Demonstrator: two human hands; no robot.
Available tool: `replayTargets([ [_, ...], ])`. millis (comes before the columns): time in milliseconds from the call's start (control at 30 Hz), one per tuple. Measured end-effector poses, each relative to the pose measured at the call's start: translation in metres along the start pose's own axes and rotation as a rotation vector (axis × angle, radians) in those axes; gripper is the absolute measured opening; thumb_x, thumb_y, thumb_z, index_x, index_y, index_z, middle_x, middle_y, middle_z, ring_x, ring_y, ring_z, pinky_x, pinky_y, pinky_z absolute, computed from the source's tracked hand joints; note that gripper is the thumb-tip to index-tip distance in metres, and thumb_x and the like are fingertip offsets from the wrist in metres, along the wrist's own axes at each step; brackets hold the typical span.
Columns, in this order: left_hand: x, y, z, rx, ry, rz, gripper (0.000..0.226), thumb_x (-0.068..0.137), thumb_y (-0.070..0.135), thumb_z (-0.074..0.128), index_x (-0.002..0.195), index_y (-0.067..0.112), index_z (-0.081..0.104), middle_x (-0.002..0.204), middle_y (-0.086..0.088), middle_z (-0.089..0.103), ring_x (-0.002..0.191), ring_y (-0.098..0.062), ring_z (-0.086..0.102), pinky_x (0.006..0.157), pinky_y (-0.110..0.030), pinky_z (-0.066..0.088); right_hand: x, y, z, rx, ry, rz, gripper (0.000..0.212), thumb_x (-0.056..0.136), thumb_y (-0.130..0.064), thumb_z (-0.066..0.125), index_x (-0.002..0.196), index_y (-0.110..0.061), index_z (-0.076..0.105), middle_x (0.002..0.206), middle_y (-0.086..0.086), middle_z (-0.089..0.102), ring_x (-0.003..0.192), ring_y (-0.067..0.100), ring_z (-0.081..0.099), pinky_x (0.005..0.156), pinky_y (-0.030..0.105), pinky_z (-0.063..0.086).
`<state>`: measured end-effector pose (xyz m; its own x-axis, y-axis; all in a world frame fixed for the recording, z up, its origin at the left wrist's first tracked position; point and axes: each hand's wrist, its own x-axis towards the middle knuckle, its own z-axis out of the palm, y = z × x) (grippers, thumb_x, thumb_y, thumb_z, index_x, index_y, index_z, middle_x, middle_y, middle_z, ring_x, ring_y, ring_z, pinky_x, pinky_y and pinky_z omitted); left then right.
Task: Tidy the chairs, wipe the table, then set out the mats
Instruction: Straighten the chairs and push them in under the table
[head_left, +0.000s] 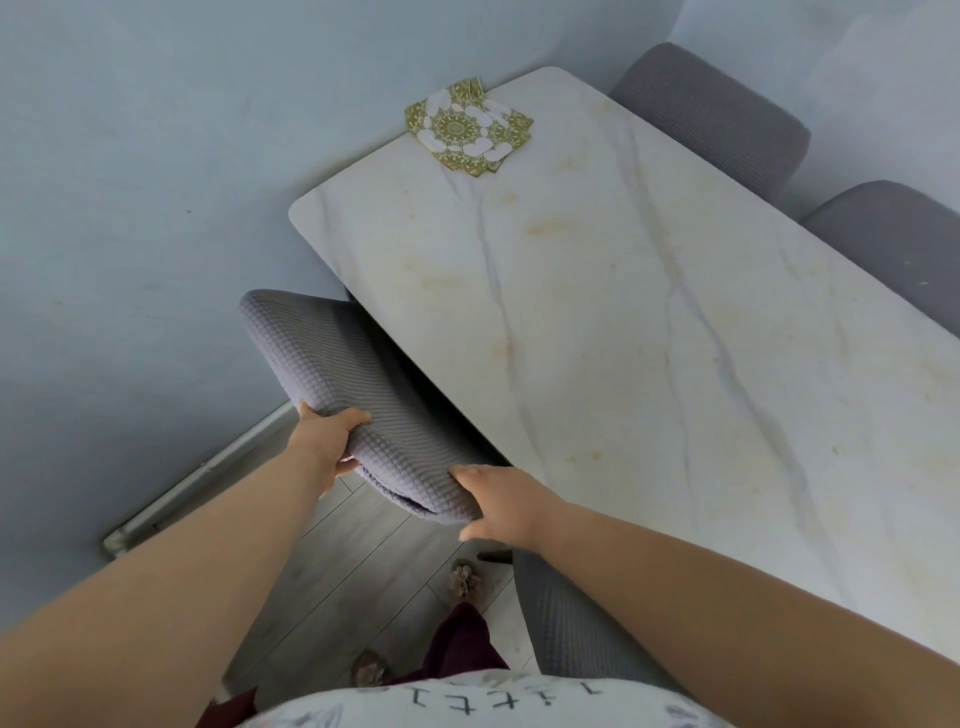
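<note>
A grey fabric-covered chair (332, 374) stands at the near left side of the white marble table (649, 338), its backrest top facing me. My left hand (324, 439) grips the left part of the backrest, thumb on top and fingers curled underneath. My right hand (501, 501) holds the backrest's right corner with fingers wrapped over its edge. A small stack of green-gold patterned mats (470, 127) lies at the table's far left corner. The tabletop shows faint yellowish stains.
Two more grey chairs (711, 111) (904, 234) stand along the table's far side. Another grey chair (566, 629) sits by my right forearm. The pale blue wall and a white skirting pipe (197, 473) close off the left. My slippered feet stand on grey wood flooring (337, 571).
</note>
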<state>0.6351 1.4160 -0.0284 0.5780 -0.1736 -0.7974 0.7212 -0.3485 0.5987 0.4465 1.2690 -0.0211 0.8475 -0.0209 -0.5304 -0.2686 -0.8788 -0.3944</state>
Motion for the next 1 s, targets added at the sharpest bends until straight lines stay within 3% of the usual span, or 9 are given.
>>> replayTargets([
  [167,-0.014,-0.001,-0.003,0.187,0.031,0.027,0.074,0.079,0.04,0.073,0.139,0.017,0.036,0.131,-0.009,0.053,0.107,-0.028,0.059,0.077,-0.04,0.053,-0.03,0.005,0.002,0.019,-0.028,0.121,0.058,0.084,-0.039,0.067,0.126,-0.005,0.047,0.125,0.011,0.056,0.115,0.03,0.054,0.094,0.044,0.045],
  [233,-0.023,-0.002,-0.005,0.265,0.026,0.047,0.069,0.083,0.041,0.069,0.138,0.012,0.039,0.131,-0.011,0.052,0.109,-0.029,0.056,0.086,-0.041,0.052,-0.044,0.0,0.003,0.045,-0.019,0.182,0.061,0.086,-0.039,0.065,0.132,-0.004,0.044,0.134,0.012,0.052,0.122,0.03,0.05,0.1,0.044,0.043],
  [367,-0.048,-0.001,-0.01,0.451,-0.028,0.058,0.058,0.09,0.038,0.061,0.135,0.006,0.043,0.126,-0.014,0.055,0.104,-0.028,0.059,0.083,-0.037,0.05,-0.073,-0.008,0.011,0.122,0.02,0.322,0.067,0.088,-0.044,0.064,0.137,-0.005,0.042,0.138,0.013,0.05,0.124,0.03,0.048,0.103,0.044,0.041],
  [500,-0.073,-0.001,-0.015,0.623,-0.105,0.094,0.033,0.092,0.023,0.058,0.114,-0.001,0.058,0.091,-0.015,0.053,0.061,-0.02,0.051,0.054,-0.024,0.04,-0.115,-0.008,0.02,0.177,0.087,0.453,0.063,0.087,-0.048,0.063,0.132,-0.007,0.048,0.133,0.013,0.056,0.119,0.027,0.053,0.1,0.041,0.044],
  [633,-0.104,-0.009,0.005,0.776,-0.215,0.127,0.013,0.094,0.01,0.053,0.093,0.001,0.062,0.077,-0.007,0.054,0.059,-0.015,0.046,0.048,-0.02,0.033,-0.167,-0.006,0.037,0.25,0.142,0.588,0.064,0.091,-0.049,0.058,0.14,-0.009,0.045,0.14,0.011,0.05,0.125,0.026,0.05,0.103,0.034,0.042],
  [733,-0.127,-0.021,0.037,0.964,-0.324,0.173,0.023,0.095,0.008,0.051,0.072,0.007,0.054,0.069,-0.006,0.049,0.058,-0.016,0.043,0.052,-0.022,0.032,-0.205,-0.005,0.058,0.317,0.13,0.706,0.069,0.093,-0.053,0.052,0.145,-0.01,0.038,0.144,0.01,0.047,0.128,0.025,0.047,0.105,0.033,0.039],
  [833,-0.146,-0.045,0.064,1.072,-0.48,0.243,0.001,0.092,0.011,0.057,0.092,0.01,0.057,0.085,-0.008,0.058,0.07,-0.019,0.053,0.061,-0.026,0.042,-0.242,-0.006,0.083,0.431,0.137,0.803,0.076,0.09,-0.062,0.048,0.147,-0.013,0.036,0.142,0.009,0.05,0.126,0.025,0.049,0.104,0.033,0.04],
  [900,-0.15,-0.066,0.071,1.09,-0.581,0.243,0.024,0.088,0.015,0.065,0.11,0.016,0.056,0.1,-0.009,0.06,0.08,-0.02,0.057,0.066,-0.027,0.046,-0.263,-0.01,0.098,0.496,0.128,0.823,0.088,0.082,-0.073,0.045,0.146,-0.013,0.038,0.14,0.008,0.052,0.125,0.026,0.051,0.103,0.033,0.04],
  [1000,-0.163,-0.102,0.087,1.264,-0.659,0.233,0.046,0.086,0.037,0.066,0.127,0.027,0.048,0.115,-0.01,0.061,0.088,-0.026,0.064,0.073,-0.032,0.052,-0.291,-0.005,0.131,0.499,0.126,0.822,0.123,0.044,-0.103,0.023,0.127,-0.017,0.053,0.122,0.006,0.061,0.112,0.025,0.057,0.089,0.033,0.045],
])
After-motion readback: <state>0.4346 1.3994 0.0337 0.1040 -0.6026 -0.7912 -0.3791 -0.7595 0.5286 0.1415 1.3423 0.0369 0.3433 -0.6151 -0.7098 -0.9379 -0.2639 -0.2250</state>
